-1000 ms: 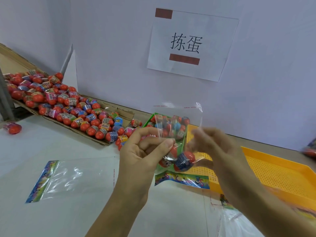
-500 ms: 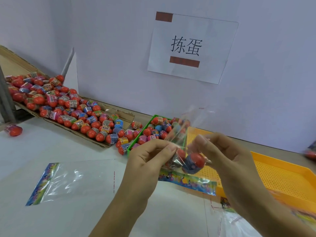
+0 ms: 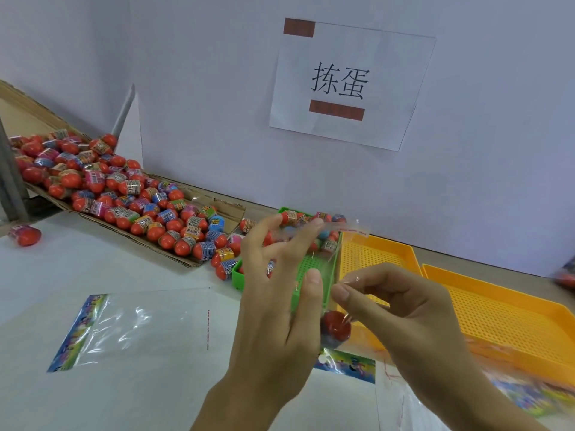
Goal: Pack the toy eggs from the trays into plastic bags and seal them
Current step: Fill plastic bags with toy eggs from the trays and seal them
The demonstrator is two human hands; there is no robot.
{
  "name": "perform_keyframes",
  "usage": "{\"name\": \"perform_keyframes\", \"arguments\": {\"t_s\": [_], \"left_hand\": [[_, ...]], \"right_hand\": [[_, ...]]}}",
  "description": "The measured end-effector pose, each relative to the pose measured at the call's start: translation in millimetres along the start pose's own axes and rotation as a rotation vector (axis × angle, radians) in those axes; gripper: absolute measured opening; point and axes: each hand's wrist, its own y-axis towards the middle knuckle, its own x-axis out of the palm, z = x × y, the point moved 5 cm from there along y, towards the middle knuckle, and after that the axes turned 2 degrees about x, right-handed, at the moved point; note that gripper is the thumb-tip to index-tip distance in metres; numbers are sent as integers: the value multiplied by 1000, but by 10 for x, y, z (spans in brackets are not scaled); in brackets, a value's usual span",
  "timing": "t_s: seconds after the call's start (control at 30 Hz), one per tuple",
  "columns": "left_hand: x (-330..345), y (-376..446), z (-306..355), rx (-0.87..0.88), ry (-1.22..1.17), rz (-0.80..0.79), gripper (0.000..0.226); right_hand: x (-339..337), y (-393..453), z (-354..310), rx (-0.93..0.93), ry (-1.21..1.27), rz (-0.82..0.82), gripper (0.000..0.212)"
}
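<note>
Hands meet over the near end of the green tray [image 3: 314, 269], a perforated plastic box with toy eggs [image 3: 323, 241] heaped at its far end. Between them hangs a clear plastic bag [image 3: 334, 275], thin and glossy, with a red-printed strip along its top flap and a colourful printed band at the bottom. One red egg [image 3: 336, 325] sits low inside it, round and smooth. The left hand [image 3: 280, 293] has its fingers spread fairly straight, thumb pressed to the film and fingertips reaching up to the flap. The right hand [image 3: 395, 309] pinches the bag's edge between curled thumb and forefinger.

Left of the tray, a flattened cardboard sheet [image 3: 174, 256] carries a heap of loose eggs [image 3: 124, 188], red shells wrapped in bright labels. An empty flat bag [image 3: 130, 331] lies on the white table [image 3: 46, 275]. To the right sit two orange mesh trays [image 3: 504, 318]. A paper sign [image 3: 348, 85] is taped to the wall.
</note>
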Motion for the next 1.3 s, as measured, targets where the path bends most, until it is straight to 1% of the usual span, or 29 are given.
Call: {"name": "perform_keyframes", "arguments": {"t_s": [0.1,0.17,0.27,0.37,0.5,0.6,0.7,0.83,0.87,0.93,0.97,1.0,1.07,1.13,1.2,1.3], "left_hand": [[-48,-4,6,29,35,45,27],[-71,1,-11,11,46,76,17],[-55,4,-43,-64,18,51,17],[-21,9,-78,-141,-15,-9,18],[-26,25,-116,-157,33,-20,11],[-35,33,-143,-170,35,-9,11],[-38,33,-153,-156,25,-25,18],[22,4,-116,-116,-2,-153,26],[43,-7,-106,-98,10,-185,26],[73,-21,-85,-62,63,-223,25],[83,-21,-76,-50,78,-233,25],[84,-23,-68,-40,81,-238,25],[73,-18,-51,-29,76,-238,26],[72,-24,-32,-4,90,-258,21],[98,-46,-16,31,132,-317,7],[132,-71,-48,59,193,-386,7]], "right_hand": [[-14,-18,3,-15,-9,-5,20],[-26,-22,22,-13,-9,4,16],[12,-36,50,-11,3,-12,12],[78,-54,75,-16,-2,-40,13],[102,-60,113,-7,2,-30,18],[88,-61,158,30,0,-11,16],[72,-32,147,73,-40,-3,26],[-101,121,30,101,-110,33,46],[-120,175,4,134,-152,-14,48],[-87,241,14,264,-282,-197,53],[-54,248,42,334,-339,-276,50],[-30,252,74,378,-381,-320,40],[13,272,110,376,-428,-331,15],[33,305,149,353,-426,-300,13],[60,343,179,381,-347,-299,14],[86,411,232,416,-287,-327,15]]}}
